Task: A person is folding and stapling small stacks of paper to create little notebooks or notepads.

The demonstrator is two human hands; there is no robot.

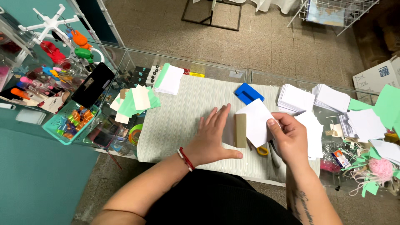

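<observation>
Nearest, the left hand lies flat, fingers spread, on the pale striped cloth mat, holding nothing. Just right, the right hand pinches a white square paper sheet above what looks like a tan cardboard strip. Farther off lie a blue plastic hole punch and stacks of white paper squares.

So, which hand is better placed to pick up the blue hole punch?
The right hand is nearer the blue hole punch but holds a white paper; the left hand lies flat and free, so left.
</observation>
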